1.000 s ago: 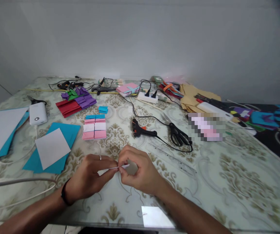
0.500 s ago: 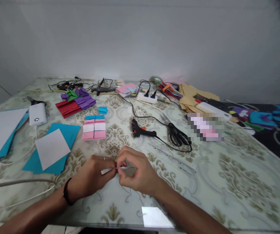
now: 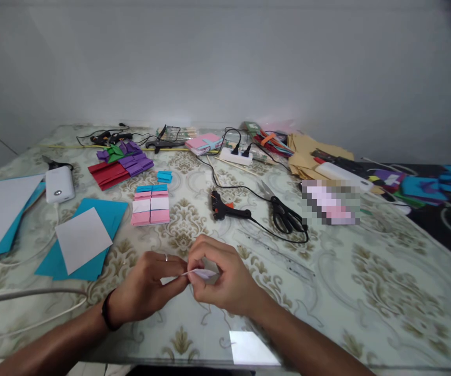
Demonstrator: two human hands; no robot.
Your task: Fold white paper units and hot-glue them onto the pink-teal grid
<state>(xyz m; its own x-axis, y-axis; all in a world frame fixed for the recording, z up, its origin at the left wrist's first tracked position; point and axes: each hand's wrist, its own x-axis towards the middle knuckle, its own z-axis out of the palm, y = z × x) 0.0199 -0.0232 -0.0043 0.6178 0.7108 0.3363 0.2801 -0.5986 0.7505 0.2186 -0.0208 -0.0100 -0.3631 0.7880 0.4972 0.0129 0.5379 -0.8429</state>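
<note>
Between the fingertips of both hands is a small folded piece of white paper (image 3: 204, 272), seen nearly edge-on above the table. My left hand (image 3: 152, 279) pinches its left end, with thumb and fingers pressed together. From the other side my right hand (image 3: 221, 274) pinches it close to the left fingertips, and a pale flap shows inside the curl of its fingers. The fingers hide much of the paper. Beyond the hands lie folded pink, white and blue paper strips (image 3: 150, 206) and a small blue folded piece (image 3: 164, 177). A white sheet (image 3: 254, 349) rests at the front edge.
Ahead lie a black glue gun (image 3: 227, 207), black scissors (image 3: 286, 214) and a clear ruler (image 3: 278, 253). Blue and white paper squares (image 3: 82, 240) and a white power bank (image 3: 59, 184) are at left. A power strip (image 3: 235, 156) and its cables stretch across the back.
The folded white paper has tilted, so more of its face shows between my fingers. Both hands keep their pinch in almost the same place.
</note>
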